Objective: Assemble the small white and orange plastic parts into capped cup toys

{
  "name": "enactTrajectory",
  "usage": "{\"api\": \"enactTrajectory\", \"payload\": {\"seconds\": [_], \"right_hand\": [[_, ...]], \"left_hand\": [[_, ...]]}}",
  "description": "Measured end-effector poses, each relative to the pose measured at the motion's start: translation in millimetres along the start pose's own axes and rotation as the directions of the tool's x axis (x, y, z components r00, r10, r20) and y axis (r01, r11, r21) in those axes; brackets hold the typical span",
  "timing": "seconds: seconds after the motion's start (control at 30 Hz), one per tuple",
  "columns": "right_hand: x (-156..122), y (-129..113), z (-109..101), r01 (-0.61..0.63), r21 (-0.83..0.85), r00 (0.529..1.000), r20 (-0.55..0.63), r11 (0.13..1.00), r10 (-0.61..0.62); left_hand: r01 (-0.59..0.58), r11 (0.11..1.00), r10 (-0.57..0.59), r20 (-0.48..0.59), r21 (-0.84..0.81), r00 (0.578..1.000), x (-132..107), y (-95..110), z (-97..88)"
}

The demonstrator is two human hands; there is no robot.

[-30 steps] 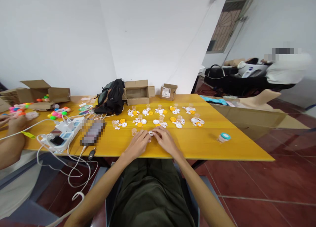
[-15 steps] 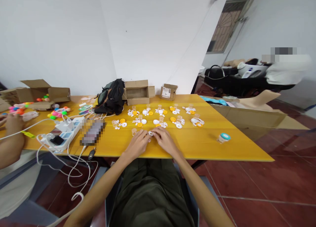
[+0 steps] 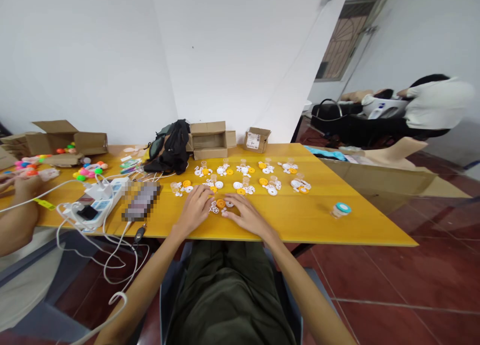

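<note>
On the yellow table my left hand rests with fingers stretched forward beside a small pile of parts: an orange gear and white gears. My right hand lies flat just right of the pile, its fingertips touching a small white part. Neither hand is holding anything that I can see. Beyond the hands, several groups of white and orange gears with small clear cups are laid out in rows.
A power strip with cables and a phone lie to the left. A black bag and cardboard boxes stand at the back. A teal-lidded jar sits to the right. Another person's hand works at far left beside colourful balls.
My hands, pinched together on a small white part, have come apart and flattened on the table. The left hand moved left and forward. An orange gear and white gears now lie between them.
</note>
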State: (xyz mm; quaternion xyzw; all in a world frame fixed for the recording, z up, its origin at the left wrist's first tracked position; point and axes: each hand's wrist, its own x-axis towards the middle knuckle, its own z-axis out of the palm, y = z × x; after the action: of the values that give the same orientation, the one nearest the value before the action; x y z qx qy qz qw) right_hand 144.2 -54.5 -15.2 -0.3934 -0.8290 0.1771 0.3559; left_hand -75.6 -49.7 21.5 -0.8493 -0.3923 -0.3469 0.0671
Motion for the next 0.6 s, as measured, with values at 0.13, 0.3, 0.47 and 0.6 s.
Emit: {"api": "enactTrajectory", "payload": {"seconds": [0.13,0.3,0.47,0.6], "right_hand": [[1.9,-1.1,0.0,0.011,-0.024,0.993,0.116,1.0,-0.008],[6.1,-2.4,0.5,-0.015,-0.038,0.979,0.203,0.999,0.022],[8.8,-2.2,5.4,-0.026,0.018,0.979,0.205,1.0,0.022],[9.7,-1.6,8.8,-0.037,0.047,0.982,0.188,0.998,0.027]], "left_hand": [[0.053,0.996,-0.054,-0.015,-0.068,0.998,-1.2,-9.6,-4.1],[0.177,0.967,-0.172,0.045,-0.182,0.984,-2.3,-13.8,-2.4],[0.258,0.931,-0.227,0.143,-0.259,0.963,-3.3,-17.3,2.4],[0.286,0.915,-0.246,0.168,-0.285,0.955,-3.4,-18.9,5.1]]}}
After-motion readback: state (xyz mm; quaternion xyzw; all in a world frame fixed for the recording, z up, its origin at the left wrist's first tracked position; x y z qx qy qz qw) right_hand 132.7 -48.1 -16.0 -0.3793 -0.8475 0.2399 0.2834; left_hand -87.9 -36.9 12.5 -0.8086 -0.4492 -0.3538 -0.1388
